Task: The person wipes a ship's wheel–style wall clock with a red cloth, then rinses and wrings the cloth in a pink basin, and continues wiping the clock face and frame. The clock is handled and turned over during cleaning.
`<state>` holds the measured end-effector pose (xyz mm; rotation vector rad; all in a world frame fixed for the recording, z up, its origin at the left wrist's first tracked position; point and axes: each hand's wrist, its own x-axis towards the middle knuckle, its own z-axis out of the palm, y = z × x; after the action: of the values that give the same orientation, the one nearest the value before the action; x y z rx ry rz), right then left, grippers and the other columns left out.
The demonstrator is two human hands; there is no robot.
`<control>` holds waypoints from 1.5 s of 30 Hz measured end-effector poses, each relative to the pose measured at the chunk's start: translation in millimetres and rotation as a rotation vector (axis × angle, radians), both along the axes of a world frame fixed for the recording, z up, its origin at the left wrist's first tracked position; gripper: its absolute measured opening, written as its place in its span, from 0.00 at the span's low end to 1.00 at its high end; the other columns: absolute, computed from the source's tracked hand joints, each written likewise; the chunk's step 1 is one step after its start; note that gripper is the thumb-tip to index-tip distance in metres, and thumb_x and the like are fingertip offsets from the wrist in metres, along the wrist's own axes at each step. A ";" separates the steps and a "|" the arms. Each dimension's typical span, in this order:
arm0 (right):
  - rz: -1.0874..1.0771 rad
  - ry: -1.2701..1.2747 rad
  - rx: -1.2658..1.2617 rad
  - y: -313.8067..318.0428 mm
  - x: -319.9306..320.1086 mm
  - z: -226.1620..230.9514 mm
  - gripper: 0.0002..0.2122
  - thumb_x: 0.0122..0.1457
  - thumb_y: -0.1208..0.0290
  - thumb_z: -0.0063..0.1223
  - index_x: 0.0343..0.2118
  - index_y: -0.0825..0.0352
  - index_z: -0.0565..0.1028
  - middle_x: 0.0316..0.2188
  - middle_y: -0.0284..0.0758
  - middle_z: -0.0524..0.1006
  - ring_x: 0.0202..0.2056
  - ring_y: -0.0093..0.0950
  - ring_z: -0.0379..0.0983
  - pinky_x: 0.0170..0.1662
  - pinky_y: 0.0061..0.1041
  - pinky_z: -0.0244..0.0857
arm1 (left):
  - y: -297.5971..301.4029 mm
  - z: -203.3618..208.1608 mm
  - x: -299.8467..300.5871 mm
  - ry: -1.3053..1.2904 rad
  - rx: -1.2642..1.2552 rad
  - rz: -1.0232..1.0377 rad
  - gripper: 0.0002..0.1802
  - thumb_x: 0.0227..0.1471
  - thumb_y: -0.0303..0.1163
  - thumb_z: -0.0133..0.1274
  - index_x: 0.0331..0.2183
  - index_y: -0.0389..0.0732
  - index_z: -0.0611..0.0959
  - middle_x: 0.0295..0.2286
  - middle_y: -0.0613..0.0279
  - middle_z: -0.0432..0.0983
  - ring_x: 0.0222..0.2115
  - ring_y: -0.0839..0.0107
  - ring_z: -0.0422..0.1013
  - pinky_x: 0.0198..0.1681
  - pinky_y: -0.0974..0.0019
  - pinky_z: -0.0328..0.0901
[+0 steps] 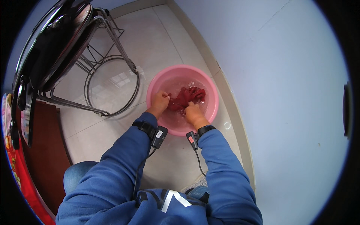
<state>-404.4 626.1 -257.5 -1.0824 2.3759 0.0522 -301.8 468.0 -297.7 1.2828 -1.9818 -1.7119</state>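
Note:
A round pink basin (153, 84) with water in it stands on the tiled floor before me. Bunched up in the water lies a wet dark red cloth (184, 98); its exact kind does not show. My left hand (160, 102), at the basin's left side, has its fingers closed on the cloth's left end. On the near side of the bunch, my right hand (194, 114) grips the cloth with its fingers pressed into the folds. The fingertips of the right hand are partly hidden by the cloth and water.
To the left is a dark chair (45, 52) with a metal frame and a ring base (90, 92). A pale wall (288, 93) with a beige skirting runs close on the right. Brown furniture (45, 150) and a red flowered cloth (22, 176) are at the lower left.

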 end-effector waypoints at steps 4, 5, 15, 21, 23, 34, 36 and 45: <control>-0.026 -0.086 0.151 -6.2 -11.1 18.7 0.11 0.55 0.77 0.48 0.37 0.71 0.82 0.43 0.52 0.79 0.48 0.48 0.75 0.52 0.44 0.68 | 4.0 11.1 0.3 -0.001 0.044 -0.053 0.13 0.53 0.29 0.59 0.41 0.36 0.82 0.36 0.53 0.80 0.37 0.63 0.76 0.40 0.62 0.70; -0.101 -0.035 0.042 -5.8 -17.6 24.4 0.11 0.54 0.77 0.49 0.36 0.70 0.82 0.40 0.52 0.79 0.45 0.49 0.76 0.50 0.45 0.69 | 5.8 13.8 1.7 0.031 0.069 -0.050 0.14 0.53 0.29 0.59 0.42 0.36 0.82 0.36 0.54 0.80 0.37 0.64 0.76 0.40 0.62 0.70; -0.639 -1.078 -1.083 -13.1 -56.9 133.9 0.05 0.45 0.89 0.53 0.24 0.75 0.78 0.24 0.37 0.77 0.24 0.25 0.72 0.28 0.22 0.69 | 34.1 43.3 4.7 0.260 0.725 0.095 0.26 0.60 0.46 0.53 0.54 0.41 0.76 0.47 0.56 0.75 0.44 0.66 0.72 0.40 0.60 0.70; -0.694 -1.187 -1.252 -24.4 -52.4 167.8 0.10 0.42 0.93 0.45 0.25 0.74 0.75 0.31 0.42 0.75 0.31 0.33 0.73 0.32 0.30 0.73 | 33.8 56.7 -2.1 0.444 1.027 0.124 0.30 0.64 0.53 0.41 0.60 0.46 0.69 0.49 0.56 0.73 0.48 0.62 0.71 0.41 0.53 0.70; -0.688 -1.215 -1.272 -21.3 -53.5 162.6 0.10 0.43 0.93 0.43 0.26 0.74 0.74 0.31 0.41 0.74 0.32 0.35 0.73 0.35 0.35 0.74 | 30.4 46.3 -9.1 0.524 1.021 0.081 0.27 0.65 0.50 0.40 0.59 0.46 0.69 0.47 0.57 0.75 0.46 0.61 0.73 0.41 0.52 0.71; -0.389 -0.113 -0.245 3.0 -61.1 8.0 0.21 0.54 0.72 0.56 0.53 0.59 0.75 0.56 0.50 0.68 0.52 0.44 0.71 0.54 0.38 0.67 | 39.3 1.7 1.3 0.051 0.670 0.291 0.17 0.57 0.25 0.52 0.49 0.38 0.73 0.42 0.54 0.76 0.44 0.59 0.74 0.47 0.52 0.73; -0.346 -0.045 -0.069 0.9 -52.9 -16.4 0.29 0.59 0.53 0.53 0.64 0.48 0.64 0.69 0.48 0.48 0.68 0.47 0.48 0.67 0.42 0.50 | 45.7 -5.3 0.1 0.267 0.542 0.251 0.20 0.53 0.23 0.55 0.49 0.39 0.75 0.41 0.54 0.76 0.42 0.59 0.74 0.46 0.54 0.72; -0.865 -0.839 -0.636 -19.5 19.1 -5.5 0.08 0.58 0.73 0.58 0.38 0.68 0.76 0.31 0.36 0.77 0.27 0.29 0.75 0.34 0.27 0.71 | 40.0 8.4 9.1 0.479 1.154 0.173 0.17 0.67 0.45 0.39 0.45 0.46 0.76 0.38 0.61 0.77 0.34 0.64 0.74 0.35 0.51 0.72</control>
<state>-385.3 606.6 -263.0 -0.1098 1.8579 -1.2527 -292.7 508.0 -289.3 1.0257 -0.5171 -2.8086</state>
